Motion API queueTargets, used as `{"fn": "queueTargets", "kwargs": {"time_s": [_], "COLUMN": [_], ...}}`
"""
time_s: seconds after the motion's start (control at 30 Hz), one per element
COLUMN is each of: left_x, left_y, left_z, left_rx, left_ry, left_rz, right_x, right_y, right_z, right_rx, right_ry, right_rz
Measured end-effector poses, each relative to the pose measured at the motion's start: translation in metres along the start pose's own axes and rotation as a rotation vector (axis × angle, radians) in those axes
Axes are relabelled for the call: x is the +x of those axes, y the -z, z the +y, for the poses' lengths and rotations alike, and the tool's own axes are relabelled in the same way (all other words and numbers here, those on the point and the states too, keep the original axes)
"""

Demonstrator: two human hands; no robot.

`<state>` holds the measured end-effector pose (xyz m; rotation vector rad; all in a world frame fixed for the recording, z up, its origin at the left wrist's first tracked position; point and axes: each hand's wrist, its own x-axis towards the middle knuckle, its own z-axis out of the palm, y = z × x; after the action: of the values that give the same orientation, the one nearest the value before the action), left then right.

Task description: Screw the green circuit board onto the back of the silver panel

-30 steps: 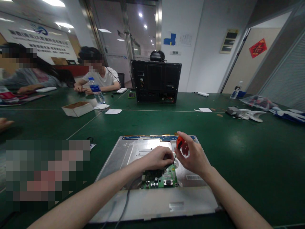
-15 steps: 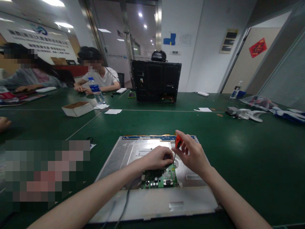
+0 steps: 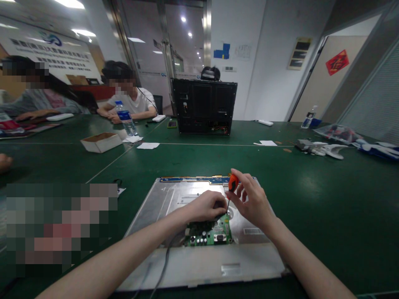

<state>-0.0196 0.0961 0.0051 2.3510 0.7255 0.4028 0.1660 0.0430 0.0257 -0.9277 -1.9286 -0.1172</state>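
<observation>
A silver metal monitor back panel (image 3: pixel 174 265) lies flat on the green table in front of me. A green circuit board (image 3: pixel 212 234) sits on its middle. My left hand (image 3: pixel 205 206) rests curled on the board's far edge, fingers closed against it. My right hand (image 3: pixel 251 203) pinches an orange-handled screwdriver (image 3: pixel 232 183), held upright with its tip down at the board's upper right corner. A grey cable (image 3: pixel 163 265) runs from the board toward me.
A black monitor housing (image 3: pixel 204 106) stands upright across the table. A cardboard box (image 3: pixel 101 142), water bottle (image 3: pixel 125 118) and paper slips lie at left, where two people sit. White plastic parts (image 3: pixel 327 149) and bags lie at right.
My right hand has turned the screwdriver handle slightly between its fingers and shifted a little left. My left hand stays on the board.
</observation>
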Motion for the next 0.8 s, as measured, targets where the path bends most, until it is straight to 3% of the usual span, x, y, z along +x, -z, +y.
{"fn": "queueTargets", "kwargs": {"time_s": [0.8], "left_x": [0.0007], "left_y": [0.0019], "left_z": [0.0026], "left_rx": [0.009], "left_ry": [0.016], "left_rz": [-0.022], "right_x": [0.0010], "right_y": [0.0009], "right_z": [-0.0046], "right_rx": [0.034], "right_ry": [0.019], "right_rz": [0.089]}}
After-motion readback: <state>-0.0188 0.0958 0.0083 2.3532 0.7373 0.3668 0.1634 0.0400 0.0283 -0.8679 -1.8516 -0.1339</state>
